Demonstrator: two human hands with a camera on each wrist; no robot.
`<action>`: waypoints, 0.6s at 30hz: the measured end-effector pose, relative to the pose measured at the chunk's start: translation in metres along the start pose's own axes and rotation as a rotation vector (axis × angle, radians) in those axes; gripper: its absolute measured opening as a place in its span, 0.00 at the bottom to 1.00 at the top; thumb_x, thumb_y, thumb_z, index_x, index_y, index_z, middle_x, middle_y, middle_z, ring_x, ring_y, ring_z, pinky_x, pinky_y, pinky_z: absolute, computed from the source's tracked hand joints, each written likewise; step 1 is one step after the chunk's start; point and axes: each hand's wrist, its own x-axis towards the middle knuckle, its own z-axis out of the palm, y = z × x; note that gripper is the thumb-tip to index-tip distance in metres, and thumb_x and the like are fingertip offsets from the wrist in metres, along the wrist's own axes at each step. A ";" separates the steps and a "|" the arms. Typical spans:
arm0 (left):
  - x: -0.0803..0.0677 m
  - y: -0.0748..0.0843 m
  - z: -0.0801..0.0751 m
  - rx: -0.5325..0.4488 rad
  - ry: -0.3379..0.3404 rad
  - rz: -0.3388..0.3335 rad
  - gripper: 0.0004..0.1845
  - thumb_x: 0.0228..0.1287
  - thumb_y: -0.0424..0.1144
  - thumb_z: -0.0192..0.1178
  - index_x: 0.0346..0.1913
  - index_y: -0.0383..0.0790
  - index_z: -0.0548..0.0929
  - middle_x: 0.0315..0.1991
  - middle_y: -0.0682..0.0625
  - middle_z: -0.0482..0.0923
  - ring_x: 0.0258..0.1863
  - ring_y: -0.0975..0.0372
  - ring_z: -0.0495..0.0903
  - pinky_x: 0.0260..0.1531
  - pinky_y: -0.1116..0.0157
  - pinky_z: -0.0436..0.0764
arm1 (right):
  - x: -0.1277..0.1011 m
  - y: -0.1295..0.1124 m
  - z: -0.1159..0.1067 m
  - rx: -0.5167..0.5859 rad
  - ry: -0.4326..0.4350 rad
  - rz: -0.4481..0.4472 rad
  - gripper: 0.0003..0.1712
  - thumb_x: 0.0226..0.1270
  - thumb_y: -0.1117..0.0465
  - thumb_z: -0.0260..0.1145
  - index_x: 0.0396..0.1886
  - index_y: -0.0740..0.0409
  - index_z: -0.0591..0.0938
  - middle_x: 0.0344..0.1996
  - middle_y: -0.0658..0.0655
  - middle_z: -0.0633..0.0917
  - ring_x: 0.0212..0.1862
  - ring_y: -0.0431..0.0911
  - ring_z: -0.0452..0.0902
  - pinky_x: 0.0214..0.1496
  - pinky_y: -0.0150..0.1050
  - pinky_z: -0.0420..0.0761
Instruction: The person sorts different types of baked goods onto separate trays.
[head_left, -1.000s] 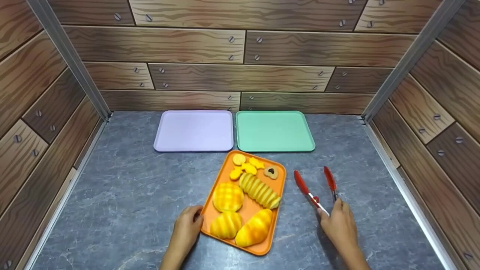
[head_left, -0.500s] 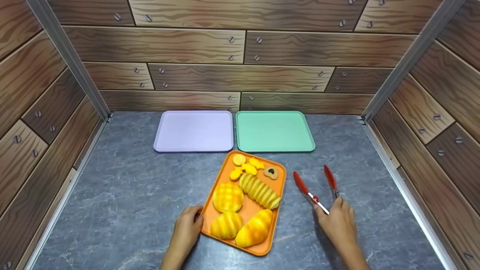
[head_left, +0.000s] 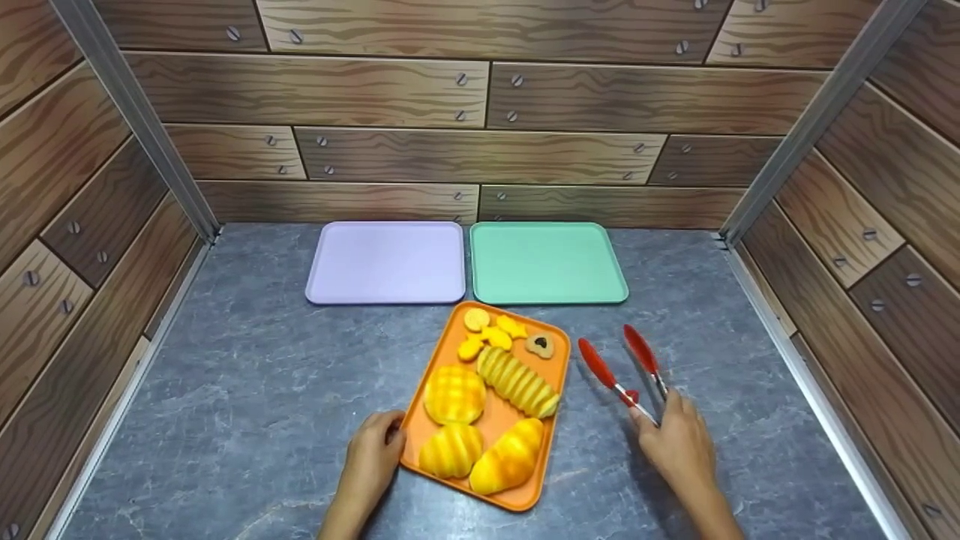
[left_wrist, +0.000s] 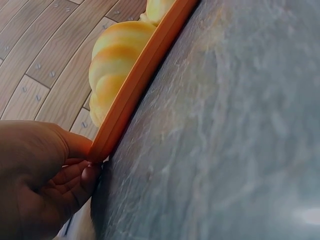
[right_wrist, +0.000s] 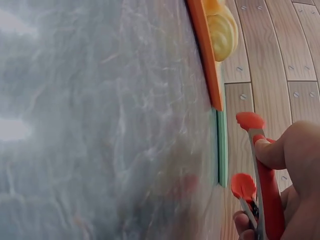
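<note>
Tongs (head_left: 626, 371) in my R hand (head_left: 679, 446), orange tray (head_left: 553, 375) pinned by my L hand (head_left: 371, 461).
Biggest first: grey counter (head_left: 247, 375), w/ lilac tray (head_left: 386, 262) & green tray (head_left: 547, 262) side by side at the back, orange tray just in front, angled, holding bread rolls (head_left: 454, 394) & small cookies (head_left: 495, 334). Red-tipped tongs sit just R of orange tray, arms spread, tips pointing away from me; my R fingers (right_wrist: 272, 152) curl round the handles. L thumb & fingers (left_wrist: 75, 177) pinch the tray's near-left rim.

Left hand (left_wrist: 37, 182) on orange tray (left_wrist: 137, 92) edge
</note>
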 end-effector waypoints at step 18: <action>0.000 0.000 0.001 -0.022 0.008 0.033 0.09 0.59 0.27 0.66 0.42 0.38 0.86 0.34 0.52 0.80 0.34 0.62 0.76 0.37 0.63 0.77 | 0.004 -0.026 0.002 -0.047 -0.058 -0.140 0.34 0.62 0.49 0.72 0.62 0.65 0.76 0.54 0.66 0.82 0.55 0.64 0.77 0.50 0.65 0.75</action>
